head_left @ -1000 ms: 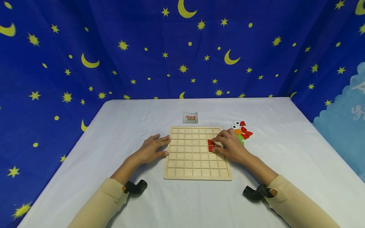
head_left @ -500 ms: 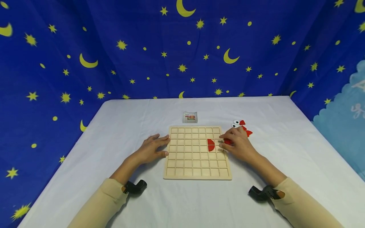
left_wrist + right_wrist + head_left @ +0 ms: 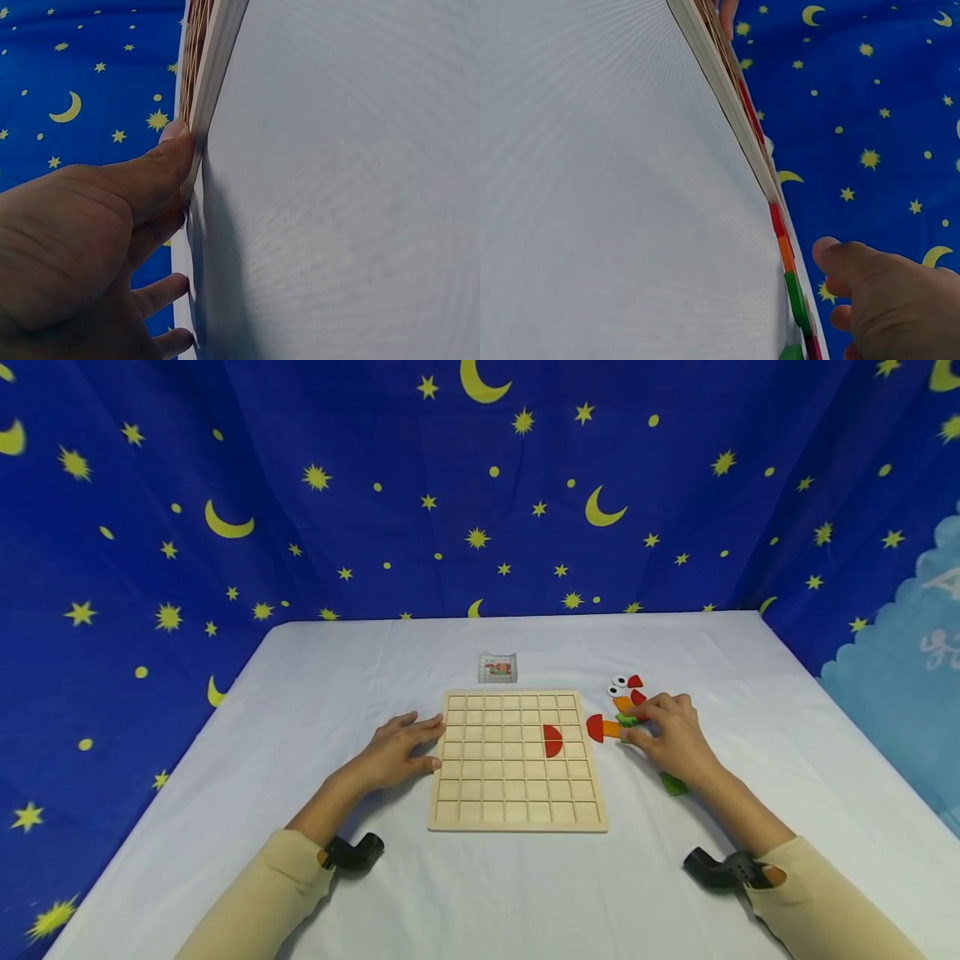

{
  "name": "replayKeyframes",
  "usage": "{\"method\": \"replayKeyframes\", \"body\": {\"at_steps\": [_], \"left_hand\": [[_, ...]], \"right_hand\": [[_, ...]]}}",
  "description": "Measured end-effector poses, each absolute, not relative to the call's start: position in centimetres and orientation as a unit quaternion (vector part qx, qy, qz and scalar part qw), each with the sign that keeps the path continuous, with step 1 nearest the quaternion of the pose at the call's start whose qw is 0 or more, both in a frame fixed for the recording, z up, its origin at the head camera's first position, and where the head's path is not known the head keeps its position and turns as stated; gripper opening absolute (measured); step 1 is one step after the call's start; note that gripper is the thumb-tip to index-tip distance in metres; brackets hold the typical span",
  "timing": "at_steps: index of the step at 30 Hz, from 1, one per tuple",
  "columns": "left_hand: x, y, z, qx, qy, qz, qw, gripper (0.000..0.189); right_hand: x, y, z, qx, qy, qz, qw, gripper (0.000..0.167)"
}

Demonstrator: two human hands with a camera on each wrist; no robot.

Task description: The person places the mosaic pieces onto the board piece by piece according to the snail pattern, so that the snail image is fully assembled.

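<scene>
In the head view, my left hand (image 3: 405, 750) touches the left edge of a wooden grid board (image 3: 517, 821) with thumb and fingertips. The left wrist view shows the thumb (image 3: 176, 139) against the board's rim. Two red quarter-circle pieces (image 3: 552, 741) sit in neighbouring cells toward the board's right side, forming a half circle. My right hand (image 3: 671, 739) is over the loose pieces right of the board, thumb and index finger apart around a green piece (image 3: 625, 720). From the right wrist, the thumb shows above the row of pieces, apart from them.
Beside the board lie a red rounded piece (image 3: 595, 728) and an orange piece (image 3: 611, 729). Two eye discs (image 3: 619, 681) and a red piece (image 3: 635, 681) lie farther back. A green piece (image 3: 673, 784) lies near the right wrist. A small picture card (image 3: 498, 668) lies behind the board.
My right hand has moved right, off the board to the loose pieces, uncovering the red pieces in the grid and those beside the board. My left hand has stayed at the board's edge.
</scene>
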State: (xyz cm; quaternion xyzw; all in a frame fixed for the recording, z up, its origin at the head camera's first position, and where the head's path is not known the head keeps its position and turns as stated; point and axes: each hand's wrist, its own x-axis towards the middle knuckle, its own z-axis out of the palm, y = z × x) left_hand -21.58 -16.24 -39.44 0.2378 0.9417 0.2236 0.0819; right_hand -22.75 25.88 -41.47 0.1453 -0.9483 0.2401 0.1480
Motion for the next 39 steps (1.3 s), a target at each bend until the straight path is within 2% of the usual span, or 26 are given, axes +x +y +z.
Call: {"method": "replayKeyframes", "body": {"at_steps": [22, 39], "left_hand": [[-21.5, -16.2, -39.6, 0.236, 0.942, 0.225, 0.078, 0.061], [-21.4, -16.3, -39.6, 0.234, 0.944, 0.22, 0.073, 0.061]], "right_hand": [[-23.9, 25.0, -42.1, 0.113, -0.962, 0.236, 0.074, 0.031], [-23.7, 25.0, -42.4, 0.121, -0.954, 0.258, 0.097, 0.026]]}}
